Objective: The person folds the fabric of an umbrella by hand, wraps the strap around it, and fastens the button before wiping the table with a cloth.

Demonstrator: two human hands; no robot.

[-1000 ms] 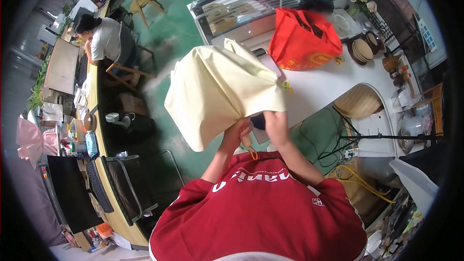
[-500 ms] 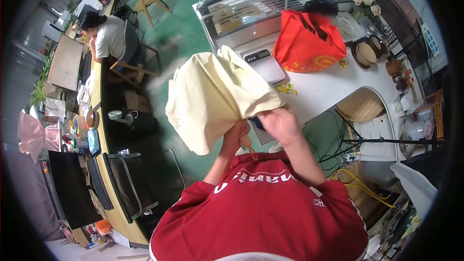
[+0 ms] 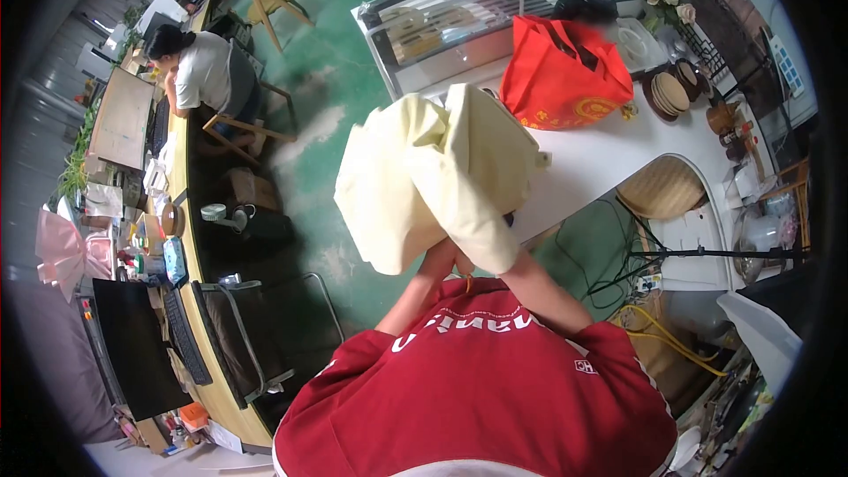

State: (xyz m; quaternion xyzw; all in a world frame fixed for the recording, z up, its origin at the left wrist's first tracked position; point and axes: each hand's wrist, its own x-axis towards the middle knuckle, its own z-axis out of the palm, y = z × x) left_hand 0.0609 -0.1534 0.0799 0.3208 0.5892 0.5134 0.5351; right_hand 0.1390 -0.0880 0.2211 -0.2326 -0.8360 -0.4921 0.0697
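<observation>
Holds cream umbrella point(image 3: 433, 181) in mid-air, mid-view, beside the near end of the white counter point(image 3: 583, 155) and over green floor point(image 3: 309, 177). Judged an umbrella from the loose panels and from the orange loop point(image 3: 469, 283) peeking out near 6 o'clock.

Grips with left hand point(image 3: 450, 256) at the 6 o'clock base; looks curled closed there, though partly covered by cloth. Reaches in with right forearm point(image 3: 552, 293) from 5 o'clock. Cannot see right hand under the cloth, so cannot tell how far open, or on what.

Shows a long fold slanting across the front from 12 toward 5 o'clock, draped over the right wrist. Also shows a dark patch point(image 3: 509, 218) beneath at 4 o'clock; cannot tell what.

Seems a step of arranging slack panels: bunched, puffed out toward 9 o'clock, neither wrapped nor tied. By judgement, calls next for a firm left hold at the base, and for laying the long fold flat and smoothing round in one direction. Could spring loose if released early.

On counter, toward 2 o'clock: red bag point(image 3: 565, 79), near the umbrella; farther out, wooden discs point(image 3: 669, 93). At 10 o'clock, well apart: seated person point(image 3: 208, 71).
</observation>
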